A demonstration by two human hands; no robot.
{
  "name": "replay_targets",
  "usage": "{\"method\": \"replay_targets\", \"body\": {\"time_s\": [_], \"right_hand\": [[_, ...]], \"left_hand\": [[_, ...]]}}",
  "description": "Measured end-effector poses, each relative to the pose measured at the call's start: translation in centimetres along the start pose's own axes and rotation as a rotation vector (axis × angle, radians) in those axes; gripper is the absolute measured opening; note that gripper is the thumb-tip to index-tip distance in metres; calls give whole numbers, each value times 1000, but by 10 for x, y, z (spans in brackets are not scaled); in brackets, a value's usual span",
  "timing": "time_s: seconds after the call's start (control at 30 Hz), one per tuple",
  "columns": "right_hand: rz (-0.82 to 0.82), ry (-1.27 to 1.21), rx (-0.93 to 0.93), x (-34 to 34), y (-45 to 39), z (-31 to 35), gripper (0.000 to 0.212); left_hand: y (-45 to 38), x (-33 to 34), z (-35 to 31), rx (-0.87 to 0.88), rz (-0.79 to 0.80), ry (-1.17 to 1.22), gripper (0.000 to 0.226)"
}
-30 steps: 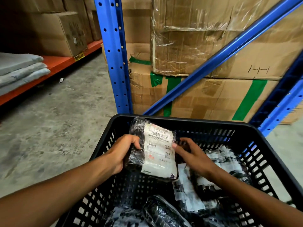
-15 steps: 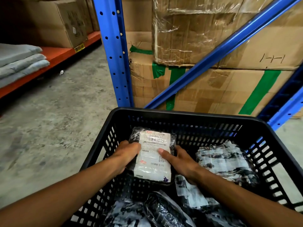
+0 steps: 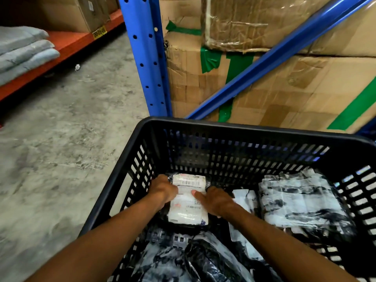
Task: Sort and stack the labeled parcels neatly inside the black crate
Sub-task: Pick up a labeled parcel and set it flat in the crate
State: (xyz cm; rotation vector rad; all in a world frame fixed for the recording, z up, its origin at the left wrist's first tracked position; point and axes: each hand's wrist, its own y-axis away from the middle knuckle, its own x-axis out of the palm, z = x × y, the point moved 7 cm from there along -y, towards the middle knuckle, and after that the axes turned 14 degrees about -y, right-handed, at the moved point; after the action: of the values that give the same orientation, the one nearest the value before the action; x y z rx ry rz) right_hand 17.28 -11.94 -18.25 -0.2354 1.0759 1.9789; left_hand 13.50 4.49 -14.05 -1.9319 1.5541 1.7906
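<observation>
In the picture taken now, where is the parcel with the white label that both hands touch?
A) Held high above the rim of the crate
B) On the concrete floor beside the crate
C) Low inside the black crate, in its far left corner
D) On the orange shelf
C: the labeled parcel lies low inside the black crate, near its far left corner, with the left hand and the right hand on it.

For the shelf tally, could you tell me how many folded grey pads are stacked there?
3, stacked: top pad, middle pad, bottom pad; more may lie out of frame.
</observation>
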Motion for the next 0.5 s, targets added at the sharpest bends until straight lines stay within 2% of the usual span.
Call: {"method": "replay_targets", "body": {"time_s": [0.1,0.2,0.27,0.33,0.37,0.43,0.5], "right_hand": [[4,-76,-3,0,-5,-4,57],[-100,-117,-36,1,-4,-6,53],[-129,-135,-33,2,-2,-7,52],[-61,-161,-7,5,1,-10,46],[-20,-187,19,8,2,-12,44],[5,-242,78,8,6,-17,46],[-5,-263,106,7,12,-16,48]], "left_hand": [[-2,9,-5,104,94,-200,47],[-8,13,-3,153,97,-389,63],[-5,15,-4,191,66,-419,56],[-1,16,-5,240,58,-445,52],[-1,18,-3,257,90,-466,57],[0,26,3,280,239,-563,92],[10,36,12,290,361,-820,131]]}}
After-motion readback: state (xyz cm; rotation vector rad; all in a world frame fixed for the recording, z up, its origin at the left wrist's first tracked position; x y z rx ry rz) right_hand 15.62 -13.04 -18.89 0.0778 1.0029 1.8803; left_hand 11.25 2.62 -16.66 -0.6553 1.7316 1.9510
